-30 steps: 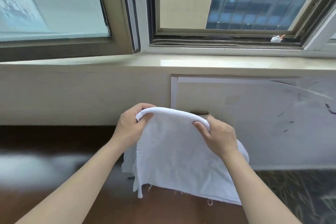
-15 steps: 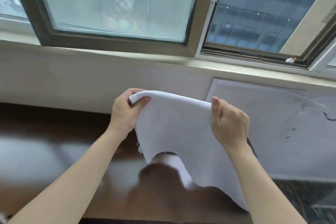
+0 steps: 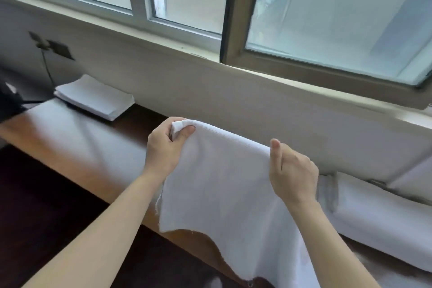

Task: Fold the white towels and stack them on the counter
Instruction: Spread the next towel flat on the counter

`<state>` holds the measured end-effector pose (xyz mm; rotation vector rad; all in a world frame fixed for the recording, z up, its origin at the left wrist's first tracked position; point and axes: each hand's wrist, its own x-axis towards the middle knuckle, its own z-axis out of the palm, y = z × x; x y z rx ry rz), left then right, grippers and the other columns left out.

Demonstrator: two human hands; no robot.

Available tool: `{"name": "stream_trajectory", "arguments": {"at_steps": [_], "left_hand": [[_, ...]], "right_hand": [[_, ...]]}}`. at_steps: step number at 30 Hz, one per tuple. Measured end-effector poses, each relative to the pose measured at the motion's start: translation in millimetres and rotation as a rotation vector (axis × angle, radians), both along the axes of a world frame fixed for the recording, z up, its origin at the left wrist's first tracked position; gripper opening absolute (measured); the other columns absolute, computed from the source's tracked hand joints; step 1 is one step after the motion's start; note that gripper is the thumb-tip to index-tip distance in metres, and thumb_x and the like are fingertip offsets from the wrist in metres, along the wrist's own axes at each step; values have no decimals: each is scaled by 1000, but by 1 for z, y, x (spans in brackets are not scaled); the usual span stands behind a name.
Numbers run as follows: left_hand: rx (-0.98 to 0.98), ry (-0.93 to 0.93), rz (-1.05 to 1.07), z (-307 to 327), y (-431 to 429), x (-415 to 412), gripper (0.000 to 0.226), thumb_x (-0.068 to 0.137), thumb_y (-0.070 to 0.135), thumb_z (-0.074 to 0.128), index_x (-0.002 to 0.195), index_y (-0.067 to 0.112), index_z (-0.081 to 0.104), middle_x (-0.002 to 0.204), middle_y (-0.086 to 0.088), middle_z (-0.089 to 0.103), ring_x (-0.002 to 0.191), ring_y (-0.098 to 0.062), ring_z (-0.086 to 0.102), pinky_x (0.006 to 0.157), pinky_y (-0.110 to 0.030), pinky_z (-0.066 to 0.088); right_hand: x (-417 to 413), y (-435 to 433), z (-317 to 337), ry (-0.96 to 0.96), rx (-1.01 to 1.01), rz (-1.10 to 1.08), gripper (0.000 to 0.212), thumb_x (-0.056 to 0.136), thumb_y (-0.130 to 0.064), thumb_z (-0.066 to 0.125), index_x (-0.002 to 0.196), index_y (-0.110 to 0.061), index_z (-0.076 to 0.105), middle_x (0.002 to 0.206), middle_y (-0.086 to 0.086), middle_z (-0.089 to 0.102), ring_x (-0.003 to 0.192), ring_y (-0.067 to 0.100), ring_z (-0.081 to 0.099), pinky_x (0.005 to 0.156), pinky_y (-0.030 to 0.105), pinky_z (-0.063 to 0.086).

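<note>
A long brown counter [image 3: 77, 147] with a glossy top runs from the left edge toward the lower right, set against a pale wall [image 3: 187, 82]. Above the wall is a ledge [image 3: 304, 82], and over it a window [image 3: 327, 18] with frosted panes in a tan frame. At the far left of the wall a dark socket [image 3: 59, 49] has a thin cable [image 3: 48, 70] hanging from it. A blurred dark thing at the left edge cannot be made out. To the right, white sheeting [image 3: 378, 217] covers the surface below the wall.

A stack of folded towels [image 3: 93, 98] lies flat on the counter at its far left end, close to the wall and well apart from the hands.

The towel [image 3: 222, 184] is held up in the air over the counter, between both hands. The left hand [image 3: 166, 149] pinches its upper left corner, the cloth bunched between thumb and curled fingers. The right hand [image 3: 292, 170] grips the top edge further right, thumb raised on the near side and fingers curled behind the cloth. The top edge sags slightly between the two hands. The rest of the towel hangs down, and its uneven lower edge falls in front of the counter's near edge.
</note>
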<state>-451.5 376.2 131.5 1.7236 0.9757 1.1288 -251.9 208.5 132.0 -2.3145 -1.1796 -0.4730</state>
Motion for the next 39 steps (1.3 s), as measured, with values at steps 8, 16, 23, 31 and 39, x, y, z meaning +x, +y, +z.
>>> {"name": "stream_trajectory", "arguments": {"at_steps": [8, 16, 23, 31, 39], "left_hand": [[86, 369, 200, -40, 115, -43, 11, 93, 41, 65, 97, 31, 67, 67, 8, 58, 70, -7, 56, 64, -24, 46], [-78, 608, 181, -102, 239, -19, 22, 94, 45, 62, 101, 26, 68, 78, 8, 61, 84, -23, 59, 71, -38, 49], [-133, 819, 21, -173, 297, 4, 34, 98, 54, 51, 110, 23, 59, 79, 5, 59, 81, -25, 60, 70, -39, 51], [-254, 689, -182, -224, 339, 13, 24, 105, 46, 34, 114, 28, 48, 91, 6, 58, 84, -24, 55, 68, -37, 44], [-220, 713, -281, -240, 389, 15, 34, 105, 43, 38, 123, 20, 54, 103, -1, 63, 88, -20, 51, 72, -33, 39]], "right_hand": [[-12, 150, -61, 65, -203, 160, 68, 90, -60, -12, 68, -19, 38, 58, -5, 42, 59, 22, 43, 53, 34, 32], [6, 272, -144, 281, -390, 278, 53, 100, -53, 15, 79, -15, 45, 70, -1, 52, 68, 26, 53, 60, 37, 32], [-1, 294, -198, 246, -540, 144, 71, 91, -62, 2, 100, -13, 53, 85, -1, 49, 74, 22, 40, 67, 36, 30], [-23, 318, -226, 263, -676, -87, 70, 94, -58, 15, 115, -7, 59, 98, 11, 60, 85, 32, 54, 74, 43, 40], [-34, 326, -233, 379, -688, -169, 78, 87, -62, 5, 142, -20, 41, 125, 6, 51, 110, 31, 51, 94, 45, 37]]}}
